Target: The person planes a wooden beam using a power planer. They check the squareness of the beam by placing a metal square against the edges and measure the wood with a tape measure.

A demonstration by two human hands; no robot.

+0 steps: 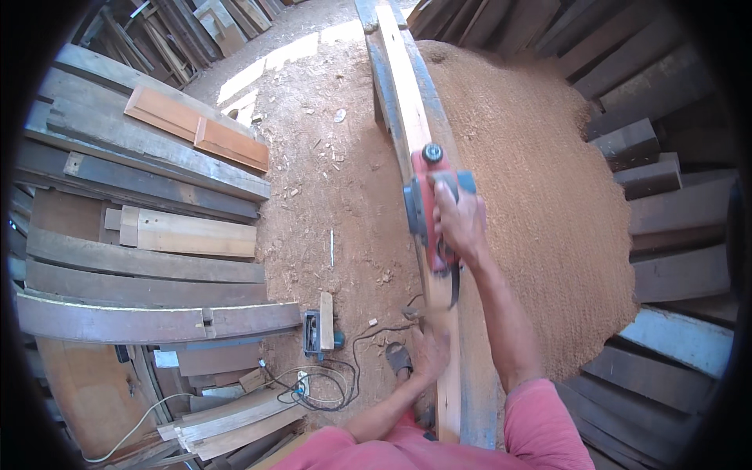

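My right hand (pixel 462 223) is closed around the handle of a red electric planer (pixel 427 200) with a black front knob. The planer rests on a long, pale wooden board (pixel 406 86), which runs lengthwise on a narrow, worn blue-grey bench (pixel 478 392). Nearer to me, my left hand (pixel 431 352) is at the left edge of the board, behind the planer. Motion smears its fingers, so its grip is unclear. A black cord (pixel 454 290) hangs from the rear of the planer and passes close to that hand.
Sawdust (pixel 540 211) is heaped right of the bench. At left, stacked planks (pixel 157 274) lie beside a second power tool (pixel 313 333) on the floor, with coiled cable (pixel 337 392) and a white socket strip (pixel 303 382) near it. More timber (pixel 674 204) lines the right. A sandalled foot (pixel 399 359) shows below.
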